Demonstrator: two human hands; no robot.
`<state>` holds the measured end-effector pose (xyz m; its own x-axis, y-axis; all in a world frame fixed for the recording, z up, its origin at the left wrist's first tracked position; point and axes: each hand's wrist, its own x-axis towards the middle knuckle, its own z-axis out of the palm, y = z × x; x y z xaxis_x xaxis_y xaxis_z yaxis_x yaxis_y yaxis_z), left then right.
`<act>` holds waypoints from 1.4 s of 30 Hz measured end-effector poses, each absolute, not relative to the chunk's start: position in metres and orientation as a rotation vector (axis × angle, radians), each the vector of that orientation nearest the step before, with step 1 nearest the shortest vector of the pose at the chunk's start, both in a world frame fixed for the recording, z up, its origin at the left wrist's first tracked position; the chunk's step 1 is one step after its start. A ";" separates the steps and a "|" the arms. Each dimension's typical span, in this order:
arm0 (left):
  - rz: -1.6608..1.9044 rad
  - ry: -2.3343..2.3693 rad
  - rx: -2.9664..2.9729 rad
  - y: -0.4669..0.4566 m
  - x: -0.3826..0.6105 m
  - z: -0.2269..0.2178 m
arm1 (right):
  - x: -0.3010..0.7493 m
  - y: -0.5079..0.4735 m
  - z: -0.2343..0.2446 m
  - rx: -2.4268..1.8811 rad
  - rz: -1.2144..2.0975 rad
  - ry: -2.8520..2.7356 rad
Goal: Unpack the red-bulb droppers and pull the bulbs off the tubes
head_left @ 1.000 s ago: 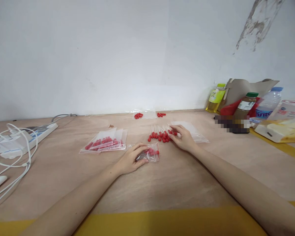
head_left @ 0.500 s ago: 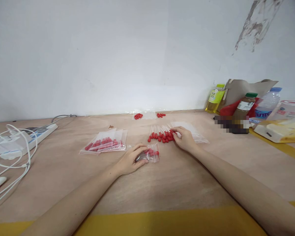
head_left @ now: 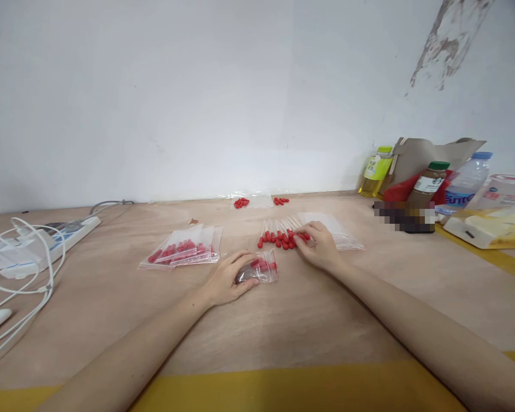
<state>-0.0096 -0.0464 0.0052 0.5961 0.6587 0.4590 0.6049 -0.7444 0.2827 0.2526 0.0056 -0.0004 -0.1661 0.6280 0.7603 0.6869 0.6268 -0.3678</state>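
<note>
My left hand point(head_left: 228, 280) is closed around one end of a small clear zip bag point(head_left: 269, 276) that has red-headed pieces inside. To the right, my right hand point(head_left: 321, 247) pinches at the edge of a fanned pile of red-headed white sticks point(head_left: 278, 236). Its fingertips are on a red head, partly hiding it. Left of my left hand lie overlapping filled zip bags point(head_left: 184, 247) with red pieces showing through. Beyond my right hand is a stack of flat clear bags point(head_left: 341, 232).
Small red pieces point(head_left: 241, 202) lie in clear plastic by the wall. A power strip point(head_left: 71, 240) and white cables point(head_left: 47, 286) occupy the left side. Bottles point(head_left: 427, 183), a paper bag point(head_left: 416, 154) and a yellow-and-white package point(head_left: 489, 226) stand at the right.
My right hand has shifted slightly left and toward me over the red heads. My left hand stays on the zip bag, almost unmoved.
</note>
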 end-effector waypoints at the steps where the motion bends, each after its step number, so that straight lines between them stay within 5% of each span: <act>1: 0.843 1.109 2.720 -0.047 -0.010 0.005 | 0.249 0.000 0.002 -1.070 -0.075 -1.925; 21: 0.623 1.039 2.620 -0.049 -0.017 0.010 | 0.217 -0.040 0.015 -1.176 0.255 -2.347; 30: 0.618 1.023 2.609 -0.050 -0.016 0.011 | 0.266 -0.003 0.027 -1.028 1.282 -2.099; 36: 0.622 1.000 2.628 -0.049 -0.016 0.010 | 0.307 0.019 0.052 -1.052 1.042 -1.635; 42: 0.607 1.022 2.626 -0.049 -0.016 0.009 | 0.306 0.038 0.027 -1.083 0.758 -1.428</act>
<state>-0.0157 -0.0486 0.0094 0.6658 0.6889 0.2865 0.5811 -0.7196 0.3800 0.3064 0.0378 0.0275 0.0563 0.9206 0.3864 0.1955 0.3694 -0.9085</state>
